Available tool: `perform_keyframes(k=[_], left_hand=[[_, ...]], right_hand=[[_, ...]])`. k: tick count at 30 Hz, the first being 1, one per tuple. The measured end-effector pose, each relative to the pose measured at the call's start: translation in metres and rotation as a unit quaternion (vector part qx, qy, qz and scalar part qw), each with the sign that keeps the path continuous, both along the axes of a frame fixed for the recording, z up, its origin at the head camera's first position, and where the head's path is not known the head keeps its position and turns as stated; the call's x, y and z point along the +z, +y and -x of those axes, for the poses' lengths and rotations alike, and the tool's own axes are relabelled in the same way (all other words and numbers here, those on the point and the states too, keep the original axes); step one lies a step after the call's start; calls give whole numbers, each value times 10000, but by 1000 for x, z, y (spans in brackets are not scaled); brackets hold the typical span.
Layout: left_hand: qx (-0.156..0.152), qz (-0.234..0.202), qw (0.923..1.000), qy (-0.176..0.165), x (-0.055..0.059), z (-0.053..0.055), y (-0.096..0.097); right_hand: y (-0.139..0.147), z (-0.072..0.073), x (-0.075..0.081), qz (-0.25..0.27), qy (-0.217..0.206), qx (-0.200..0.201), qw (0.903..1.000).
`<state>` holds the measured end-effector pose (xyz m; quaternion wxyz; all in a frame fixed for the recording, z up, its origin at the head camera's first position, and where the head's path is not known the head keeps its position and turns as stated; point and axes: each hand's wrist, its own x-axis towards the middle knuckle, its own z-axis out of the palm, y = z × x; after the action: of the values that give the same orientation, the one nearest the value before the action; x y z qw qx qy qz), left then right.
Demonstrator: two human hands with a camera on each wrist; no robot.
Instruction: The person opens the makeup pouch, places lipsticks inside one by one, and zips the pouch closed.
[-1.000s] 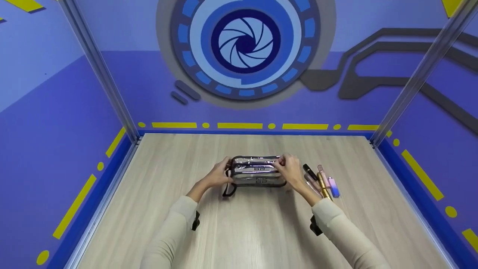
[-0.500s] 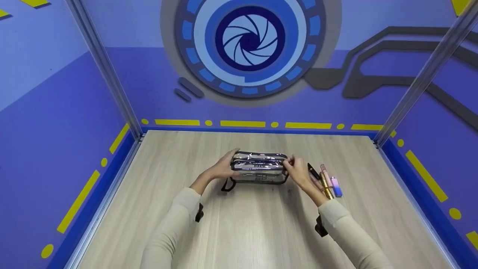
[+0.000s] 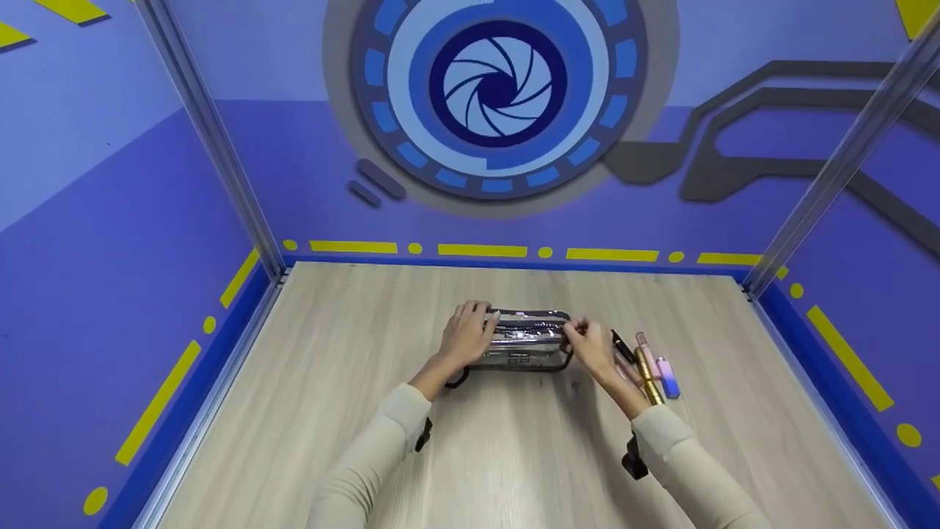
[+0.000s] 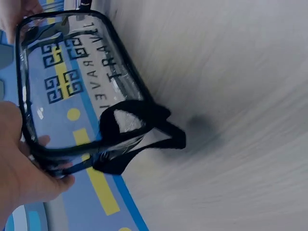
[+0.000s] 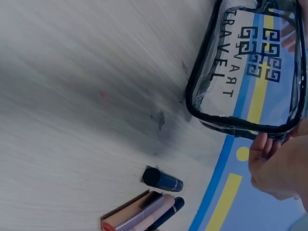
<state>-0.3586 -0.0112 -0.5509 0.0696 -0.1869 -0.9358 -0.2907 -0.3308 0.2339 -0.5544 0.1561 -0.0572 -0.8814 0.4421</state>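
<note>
A clear toiletry bag (image 3: 529, 358) with black piping stands on the table, lettered TRAVEL and marked with a square black pattern. My left hand (image 3: 467, 332) grips its left end, fingers lying over the top edge. Below that hand, a black strap loop (image 4: 175, 137) hangs from the end of the bag in the left wrist view. My right hand (image 3: 592, 348) pinches the upper right end, where the zipper (image 3: 532, 324) along the top finishes. What sits between those fingertips is hidden. Through the bag's clear walls only the background shows.
Just right of my right forearm lies a loose group of cosmetics: a black tube (image 3: 623, 345), a gold tube (image 3: 648, 375), a pink-and-blue tube (image 3: 667, 378) and other slim tubes. Blue-purple panels (image 3: 294, 184) wall the table at the back and sides.
My right hand has slid along the bag's top from left to right, to its right end. My left hand has shifted from the left side to further over the top edge.
</note>
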Motion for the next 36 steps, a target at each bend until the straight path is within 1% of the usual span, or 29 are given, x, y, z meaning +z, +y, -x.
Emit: perform_keyframes(k=[2,4,6,8,9,11,13,16,17,19,22,23,26,28,30,34,36], left_hand=[[-3,75,9999,85,-4,0,0],[-118,240,9995,196,-5,0,-1],[-228,524,9979,289,-5,1,-1],[-259,778,9958,411,-3,1,1],[-225,860,9949,470,-2,1,2],[-77,978,9940,483,-1,-1,5],[82,975,9942,450,-1,-3,8],[217,898,9954,233,-2,-5,10],[218,874,9958,174,-3,-6,10],[189,829,9963,85,-4,-6,8],[56,901,9959,1,-5,-5,5],[4,960,9954,-22,-5,-5,3],[-134,1030,9946,-47,-5,-3,0],[-189,1001,9948,-44,-4,-2,-2],[-220,962,9951,-53,-5,-1,-4],[-246,915,9955,-66,-8,1,-6],[-248,882,9958,-36,-10,2,-6]], right_hand=[[1,-2,3,149,-240,-60,9996],[3,-2,7,455,-495,-66,9977],[6,-1,9,868,-766,-48,9933],[10,0,10,1363,-965,1,9859],[11,1,10,1549,-1030,18,9825],[15,0,9,1801,-1174,56,9766],[19,-1,5,1953,-1327,71,9717],[23,-3,-2,1934,-1592,67,9681],[24,-3,-5,1944,-1648,90,9669],[25,-3,-9,1824,-1739,170,9676],[27,-3,-14,1502,-1796,340,9716],[28,-2,-15,1295,-1807,375,9743],[30,0,-18,721,-1801,380,9803],[31,1,-21,534,-1824,360,9811],[31,2,-24,572,-1895,376,9795],[26,1,-30,999,-1956,458,9745],[24,2,-32,1093,-1937,431,9740]])
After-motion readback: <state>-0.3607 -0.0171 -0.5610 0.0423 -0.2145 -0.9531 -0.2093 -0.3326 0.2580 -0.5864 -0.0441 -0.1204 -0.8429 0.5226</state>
